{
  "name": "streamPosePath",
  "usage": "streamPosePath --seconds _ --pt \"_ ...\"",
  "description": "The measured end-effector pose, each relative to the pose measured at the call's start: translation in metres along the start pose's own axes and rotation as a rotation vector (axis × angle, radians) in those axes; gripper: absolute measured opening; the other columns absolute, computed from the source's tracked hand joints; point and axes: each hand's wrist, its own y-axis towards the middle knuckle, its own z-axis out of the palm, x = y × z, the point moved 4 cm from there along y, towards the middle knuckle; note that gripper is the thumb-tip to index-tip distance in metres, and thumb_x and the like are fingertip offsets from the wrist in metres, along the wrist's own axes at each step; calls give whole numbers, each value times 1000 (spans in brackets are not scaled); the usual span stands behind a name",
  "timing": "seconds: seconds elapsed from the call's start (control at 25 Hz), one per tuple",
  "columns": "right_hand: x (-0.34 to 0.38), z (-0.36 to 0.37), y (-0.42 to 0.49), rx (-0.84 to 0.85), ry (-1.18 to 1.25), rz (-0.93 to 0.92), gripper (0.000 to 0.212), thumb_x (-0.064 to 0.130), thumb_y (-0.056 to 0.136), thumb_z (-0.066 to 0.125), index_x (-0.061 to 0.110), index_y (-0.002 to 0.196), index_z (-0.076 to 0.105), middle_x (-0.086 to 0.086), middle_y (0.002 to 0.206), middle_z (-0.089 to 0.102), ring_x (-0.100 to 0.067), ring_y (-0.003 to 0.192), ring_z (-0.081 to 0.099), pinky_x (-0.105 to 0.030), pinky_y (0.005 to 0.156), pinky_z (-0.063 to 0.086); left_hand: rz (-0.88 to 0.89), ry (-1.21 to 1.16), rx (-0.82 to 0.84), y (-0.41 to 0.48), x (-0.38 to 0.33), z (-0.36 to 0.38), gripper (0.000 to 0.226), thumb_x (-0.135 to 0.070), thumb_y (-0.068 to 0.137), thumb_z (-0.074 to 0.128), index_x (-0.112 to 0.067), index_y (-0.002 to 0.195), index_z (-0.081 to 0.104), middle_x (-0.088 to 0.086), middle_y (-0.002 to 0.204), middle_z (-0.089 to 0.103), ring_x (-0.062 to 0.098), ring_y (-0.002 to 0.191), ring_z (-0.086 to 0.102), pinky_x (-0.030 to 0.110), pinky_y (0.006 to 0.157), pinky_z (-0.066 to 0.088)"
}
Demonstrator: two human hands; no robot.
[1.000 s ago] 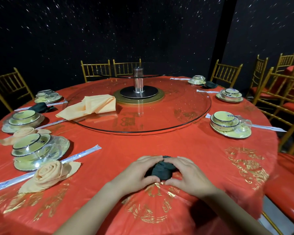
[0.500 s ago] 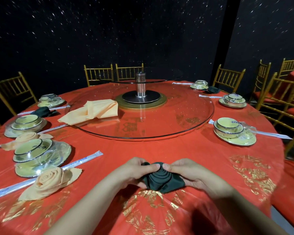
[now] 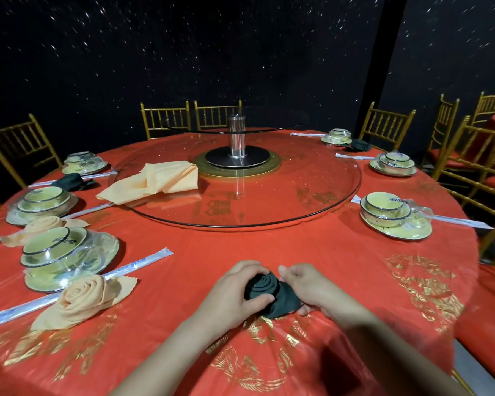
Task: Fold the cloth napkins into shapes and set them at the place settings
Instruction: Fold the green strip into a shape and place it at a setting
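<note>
A dark green napkin (image 3: 265, 287), rolled into a spiral rose, lies on the red tablecloth (image 3: 240, 247) near the front edge. My left hand (image 3: 235, 295) curls round its left side, thumb under the roll. My right hand (image 3: 306, 287) grips the loose cloth on its right. A finished peach rose napkin (image 3: 83, 295) lies at the near left setting, another peach rose napkin (image 3: 40, 227) further left. Unfolded peach napkins (image 3: 160, 181) rest on the glass turntable (image 3: 297, 195).
Wrapped bowl-and-plate sets stand around the rim: near left (image 3: 63, 255), far left (image 3: 40, 201), right (image 3: 392, 215). Wrapped chopsticks (image 3: 135, 264) lie beside them. Dark folded napkins (image 3: 72, 181) (image 3: 359, 144) sit at far settings. Gold chairs (image 3: 475, 167) ring the table.
The spiral top of the dark green roll has come into view between my hands. My left hand has wrapped further round the roll, and my right hand has shifted onto the loose cloth.
</note>
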Motion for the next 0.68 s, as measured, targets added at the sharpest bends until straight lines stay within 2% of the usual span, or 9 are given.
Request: streamPosePath --seconds 0.08,0.16,0.24,0.32,0.4,0.48,0.56,0.68 --pt "1 1 4 -57 -73 -52 19 33 94 53 16 90 60 -4 76 63 -21 57 59 -25 43 47 -3 -40 -19 -1 2 1 40 -33 81 71 -24 118 58 -17 117 51 -5 108 47 3 90 31" --pt "2 0 8 -120 -12 -97 7 24 88 64 20 83 61 -2 76 64 -18 58 59 -24 42 44 -12 -59 -27 -2 4 3 38 -31 80 72 -25 116 59 -18 113 53 -5 105 49 5 89 34" --pt "3 -4 6 -175 5 -145 14 19 82 71 27 80 60 1 75 65 -16 60 60 -23 48 43 -16 -45 -28 -3 5 3 38 -32 80 71 -25 115 60 -20 111 53 -4 104 50 8 89 37" --pt "3 -11 1 -261 -80 -225 16 19 82 71 30 81 60 5 68 65 -8 57 58 -21 53 42 -22 -10 -35 -2 7 2 37 -36 80 67 -25 114 60 -20 109 52 -2 102 51 16 89 41" --pt "2 -16 -3 -338 -183 -300 12 19 85 68 28 86 60 7 60 60 -2 52 51 -20 54 38 -36 14 -54 -1 8 0 37 -41 80 62 -26 113 60 -20 108 52 1 100 53 24 87 44" --pt "1 -15 -6 -380 -288 -334 8 23 87 66 25 92 60 9 61 56 -5 58 52 -23 60 41 -58 57 -52 0 7 2 35 -42 82 63 -29 115 59 -22 110 51 3 102 54 28 85 46" --pt "-1 -17 -9 -379 -320 -323 13 31 85 68 26 90 57 10 66 57 -10 64 55 -26 63 43 -82 68 -26 2 5 6 36 -41 83 65 -33 118 57 -22 114 50 5 106 53 30 87 46" --pt "-7 -19 -12 -291 -443 -264 24 35 80 72 27 91 52 10 72 56 -14 73 57 -28 66 43 -99 40 -20 2 3 13 40 -41 83 66 -35 120 55 -22 116 48 6 112 48 27 91 42"
